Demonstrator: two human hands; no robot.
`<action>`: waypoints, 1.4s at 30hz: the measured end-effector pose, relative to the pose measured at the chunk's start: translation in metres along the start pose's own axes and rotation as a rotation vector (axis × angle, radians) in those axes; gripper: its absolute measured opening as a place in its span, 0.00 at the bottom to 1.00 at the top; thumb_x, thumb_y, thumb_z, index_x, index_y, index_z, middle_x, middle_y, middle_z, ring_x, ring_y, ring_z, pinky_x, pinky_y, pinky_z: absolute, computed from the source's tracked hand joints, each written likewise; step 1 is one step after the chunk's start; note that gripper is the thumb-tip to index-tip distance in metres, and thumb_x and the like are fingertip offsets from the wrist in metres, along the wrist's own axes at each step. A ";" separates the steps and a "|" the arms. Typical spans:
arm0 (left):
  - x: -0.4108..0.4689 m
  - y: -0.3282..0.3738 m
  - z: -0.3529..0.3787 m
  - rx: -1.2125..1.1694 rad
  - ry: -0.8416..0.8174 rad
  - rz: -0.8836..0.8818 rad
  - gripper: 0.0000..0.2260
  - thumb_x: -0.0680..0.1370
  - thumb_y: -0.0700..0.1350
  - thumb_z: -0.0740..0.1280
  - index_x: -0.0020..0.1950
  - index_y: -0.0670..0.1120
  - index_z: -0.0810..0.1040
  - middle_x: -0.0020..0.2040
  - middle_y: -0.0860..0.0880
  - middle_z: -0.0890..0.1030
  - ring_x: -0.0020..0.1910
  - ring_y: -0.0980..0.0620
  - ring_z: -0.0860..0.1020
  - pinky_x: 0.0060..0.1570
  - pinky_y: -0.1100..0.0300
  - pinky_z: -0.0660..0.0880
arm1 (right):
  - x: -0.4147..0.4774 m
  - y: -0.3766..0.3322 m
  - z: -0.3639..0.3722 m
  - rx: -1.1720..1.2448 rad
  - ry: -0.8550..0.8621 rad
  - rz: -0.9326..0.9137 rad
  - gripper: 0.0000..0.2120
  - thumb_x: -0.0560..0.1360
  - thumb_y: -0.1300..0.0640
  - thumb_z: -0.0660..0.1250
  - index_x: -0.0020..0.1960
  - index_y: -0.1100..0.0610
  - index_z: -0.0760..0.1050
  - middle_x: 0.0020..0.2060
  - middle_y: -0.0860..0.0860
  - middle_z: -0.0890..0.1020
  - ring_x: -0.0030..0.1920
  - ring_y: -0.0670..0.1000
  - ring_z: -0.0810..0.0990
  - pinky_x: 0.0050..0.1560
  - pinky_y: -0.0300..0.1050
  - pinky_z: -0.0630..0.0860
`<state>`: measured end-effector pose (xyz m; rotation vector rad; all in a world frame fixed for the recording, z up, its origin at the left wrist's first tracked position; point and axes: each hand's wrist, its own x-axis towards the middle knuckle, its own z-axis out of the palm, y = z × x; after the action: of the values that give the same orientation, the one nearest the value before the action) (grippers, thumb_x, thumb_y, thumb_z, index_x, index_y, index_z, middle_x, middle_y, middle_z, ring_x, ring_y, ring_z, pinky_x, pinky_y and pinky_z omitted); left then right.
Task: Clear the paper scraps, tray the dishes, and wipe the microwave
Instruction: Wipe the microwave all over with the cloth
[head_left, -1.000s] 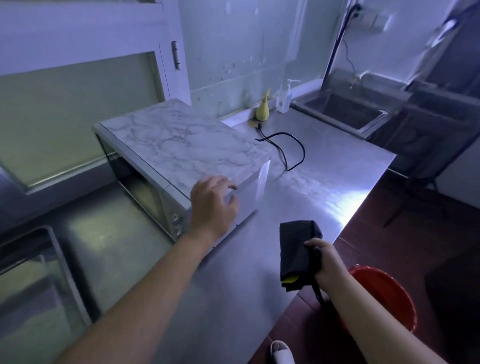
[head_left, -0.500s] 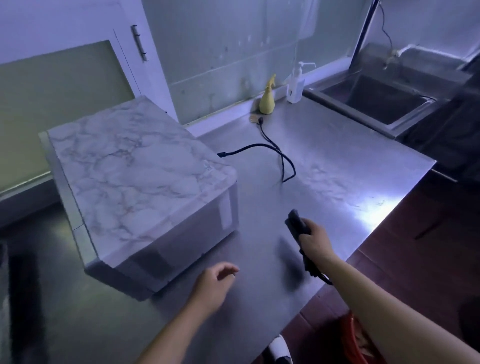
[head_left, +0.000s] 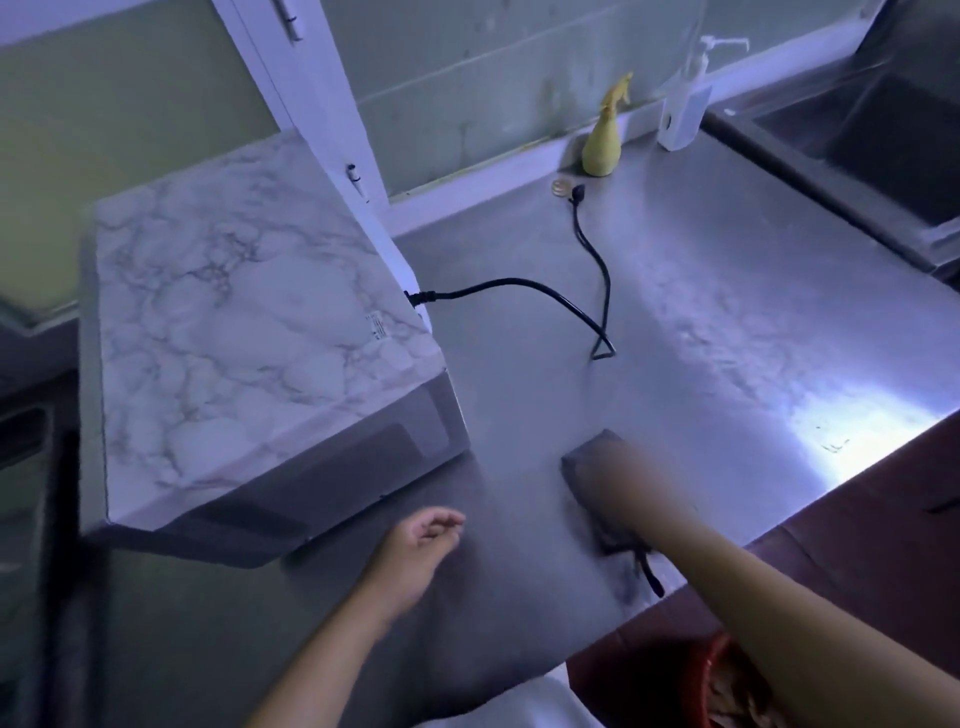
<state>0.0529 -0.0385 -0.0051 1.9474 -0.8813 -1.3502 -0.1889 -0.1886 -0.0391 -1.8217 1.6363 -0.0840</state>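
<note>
While right hand (head_left: 634, 488) lies blurred on dark cloth (head_left: 582, 458), grip unreadable, I log: left hand (head_left: 423, 543) loosely curled, empty; microwave (head_left: 249, 338) near cloth, on counter (head_left: 727, 312). Advise flat cloth, overlapping strokes.

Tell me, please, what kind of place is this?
Probably a kitchen, perhaps a commercial one: a long stainless-steel counter, a built-in sink at its far end, and a marble-patterned microwave standing on the counter.
</note>
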 end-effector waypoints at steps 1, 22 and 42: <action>-0.002 0.004 -0.004 -0.021 0.021 0.008 0.08 0.79 0.37 0.68 0.50 0.49 0.83 0.51 0.44 0.85 0.43 0.60 0.79 0.45 0.68 0.72 | 0.007 -0.005 -0.013 0.146 0.030 0.012 0.14 0.77 0.52 0.65 0.59 0.56 0.79 0.56 0.55 0.82 0.57 0.58 0.80 0.51 0.48 0.73; -0.090 0.029 -0.123 -0.895 1.038 0.175 0.22 0.78 0.45 0.70 0.70 0.43 0.69 0.55 0.48 0.77 0.53 0.51 0.76 0.59 0.56 0.73 | 0.067 -0.216 -0.109 0.614 0.195 -0.459 0.17 0.75 0.54 0.65 0.64 0.51 0.76 0.62 0.52 0.78 0.62 0.53 0.77 0.62 0.52 0.74; -0.045 0.039 -0.145 -0.933 0.882 -0.017 0.32 0.67 0.62 0.76 0.61 0.53 0.62 0.66 0.46 0.70 0.55 0.48 0.76 0.49 0.52 0.76 | 0.028 -0.263 -0.051 0.344 -0.044 -0.323 0.30 0.74 0.38 0.70 0.65 0.60 0.74 0.63 0.58 0.74 0.55 0.59 0.80 0.57 0.58 0.80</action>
<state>0.1717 -0.0105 0.0931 1.4933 0.1901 -0.5646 0.0183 -0.2409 0.1247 -1.7830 1.1972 -0.4376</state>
